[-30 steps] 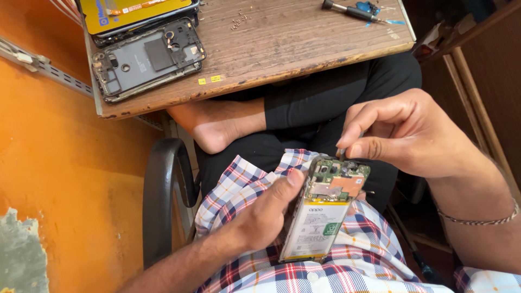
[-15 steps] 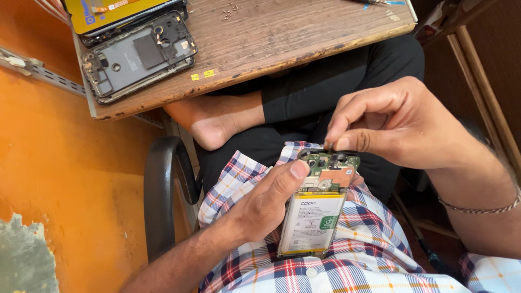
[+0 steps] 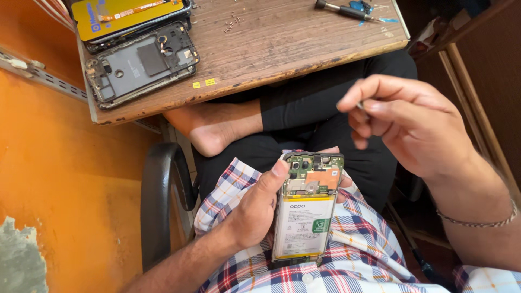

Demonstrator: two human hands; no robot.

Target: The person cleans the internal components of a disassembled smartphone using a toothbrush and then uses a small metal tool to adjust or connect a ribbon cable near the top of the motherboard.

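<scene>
My left hand (image 3: 258, 209) grips an opened phone (image 3: 306, 209) from its left side, thumb on the edge. The phone lies face down over my checked shirt, showing a green circuit board with an orange patch above a white battery. My right hand (image 3: 412, 122) is raised above and to the right of the phone, with its thumb and forefinger pinched on something very small that I cannot make out. The two hands are apart.
A worn wooden table (image 3: 282, 46) stands ahead. On it lie a grey phone frame (image 3: 138, 62), a yellow-backed phone part (image 3: 127, 16), several tiny screws (image 3: 233, 21) and a screwdriver (image 3: 347, 11). A black chair armrest (image 3: 160, 201) is at my left, an orange wall (image 3: 59, 179) beyond.
My right hand has lifted off the top of the phone's circuit board and moved up and to the right, fingers still pinched. The left hand keeps the phone in place.
</scene>
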